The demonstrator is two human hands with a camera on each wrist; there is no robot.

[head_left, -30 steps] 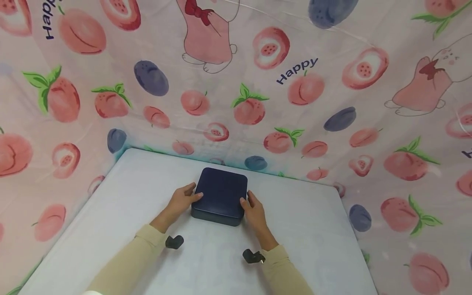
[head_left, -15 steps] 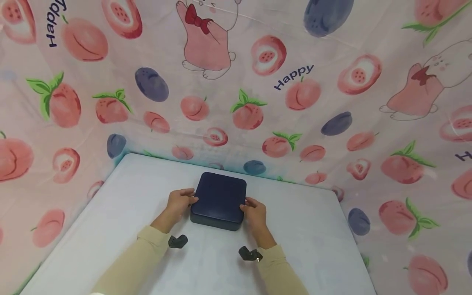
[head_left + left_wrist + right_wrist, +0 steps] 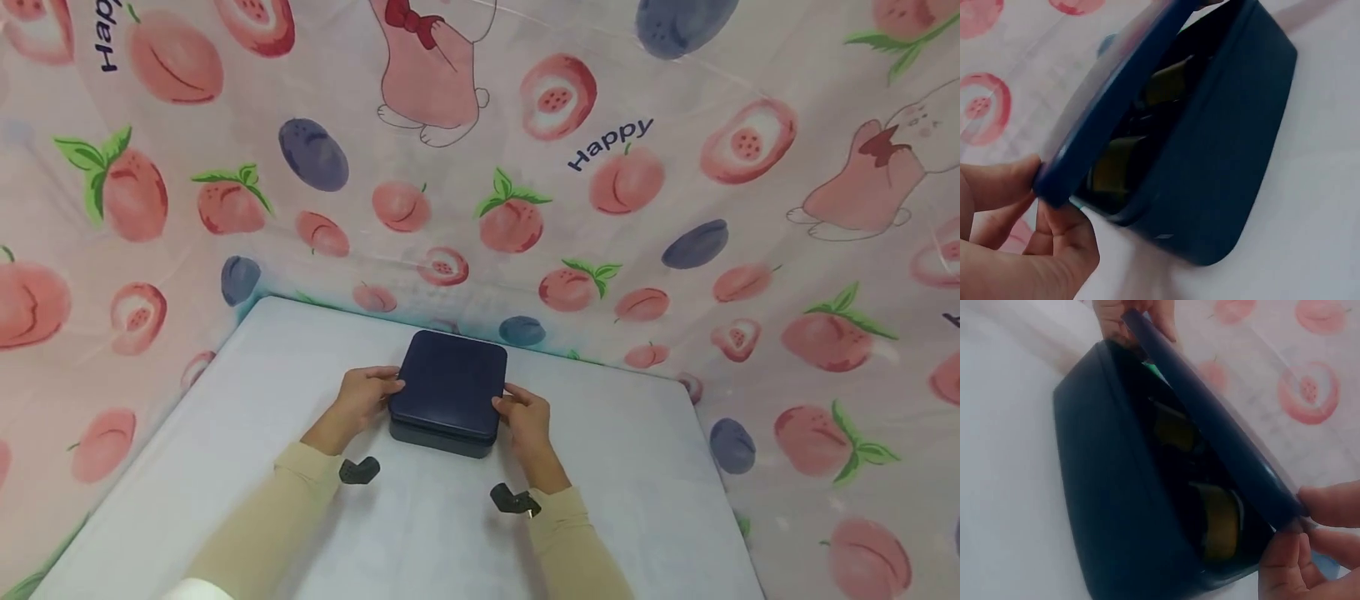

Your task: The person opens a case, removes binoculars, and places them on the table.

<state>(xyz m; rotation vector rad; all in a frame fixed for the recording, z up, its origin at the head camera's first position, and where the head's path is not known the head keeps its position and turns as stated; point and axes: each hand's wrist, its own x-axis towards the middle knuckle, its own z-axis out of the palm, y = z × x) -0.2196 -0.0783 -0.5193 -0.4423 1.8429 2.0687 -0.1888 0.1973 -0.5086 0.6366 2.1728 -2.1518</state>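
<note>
A dark blue rectangular tin stands on the white table, its lid (image 3: 450, 383) raised off the base (image 3: 438, 438) along the near side. My left hand (image 3: 362, 396) pinches the lid's left edge between thumb and fingers. At the opposite edge, my right hand (image 3: 527, 419) pinches the lid in the same way. Both wrist views look into the gap, where dark contents with yellowish curved pieces (image 3: 1221, 522) show; blur and shadow hide what they are. The base (image 3: 1222, 137) rests on the table beneath the tilted lid.
The white tabletop (image 3: 630, 475) extends around the tin. Behind it and on both sides hangs a pink fruit-print cloth (image 3: 465, 167), close to the table's back edge. A small black device (image 3: 360, 471) sits at each wrist.
Earlier the lid sat down on the base with my hands at its sides. Now both hands have lifted its near edge, so a gap shows between lid and base.
</note>
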